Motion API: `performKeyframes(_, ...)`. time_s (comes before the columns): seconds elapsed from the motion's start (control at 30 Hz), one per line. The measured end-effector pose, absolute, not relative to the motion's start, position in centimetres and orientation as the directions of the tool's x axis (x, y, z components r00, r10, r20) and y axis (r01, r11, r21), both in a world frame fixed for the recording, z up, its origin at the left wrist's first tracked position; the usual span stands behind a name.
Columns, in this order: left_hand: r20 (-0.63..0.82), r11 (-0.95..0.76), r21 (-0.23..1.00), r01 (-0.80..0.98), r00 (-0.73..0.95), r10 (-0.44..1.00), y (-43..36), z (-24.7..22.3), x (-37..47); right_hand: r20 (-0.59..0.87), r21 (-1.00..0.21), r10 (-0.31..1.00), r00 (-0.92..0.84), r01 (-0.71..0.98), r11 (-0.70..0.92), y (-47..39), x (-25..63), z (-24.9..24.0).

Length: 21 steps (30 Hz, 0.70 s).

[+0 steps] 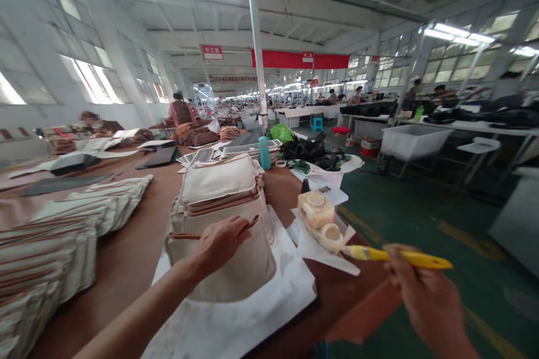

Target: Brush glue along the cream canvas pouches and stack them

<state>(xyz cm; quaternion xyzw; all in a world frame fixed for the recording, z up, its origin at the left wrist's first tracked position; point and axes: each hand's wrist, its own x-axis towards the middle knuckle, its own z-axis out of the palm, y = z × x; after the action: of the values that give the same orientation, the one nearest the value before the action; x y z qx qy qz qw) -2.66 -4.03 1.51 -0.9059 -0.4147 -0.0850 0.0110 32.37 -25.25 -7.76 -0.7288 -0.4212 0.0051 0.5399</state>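
Note:
My right hand point(425, 286) is closed around the yellow handle of a paintbrush point(404, 257). The brush head points left, at the lower edge of a cream, stained plastic container point(315, 210) with a round opening. My left hand point(223, 241) lies over a beige fabric panel point(236, 272) with brown edging, its fingers pinching the brown top edge. The panel leans at the front of a stack of similar beige pieces point(219, 179). White paper point(290, 291) lies under the panel, partly hidden by it and by my forearm.
Rows of overlapping beige pieces point(71, 241) cover the left of the brown table point(126, 235). Behind the stack stand a teal bottle point(264, 153) and black material point(311, 151). A white bin point(415, 140) stands right, across the green floor. Several people work farther back.

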Motion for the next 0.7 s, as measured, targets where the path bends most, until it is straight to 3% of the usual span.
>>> performKeyframes(0.1,0.078,-0.677,0.054,0.734,0.673,0.735,-7.3,2.1,-3.2,0.473,-0.739,0.722,0.505,0.674,0.013,-20.4,33.2,-8.0)
performKeyframes(0.3,0.023,-0.581,0.246,0.776,0.595,0.804,-11.5,-0.7,-3.2,0.461,-0.675,0.792,0.399,0.738,0.021,-13.2,33.4,-11.3)
performKeyframes(0.5,0.021,-0.567,0.426,0.705,0.618,0.786,-12.7,-2.9,-1.3,0.483,-0.64,0.787,0.383,0.768,0.019,-13.2,34.4,-11.4)
performKeyframes(0.7,0.024,-0.508,0.565,0.65,0.602,0.798,-12.9,-2.4,0.3,0.526,-0.608,0.812,0.255,0.78,0.149,-16.1,34.3,-10.8)
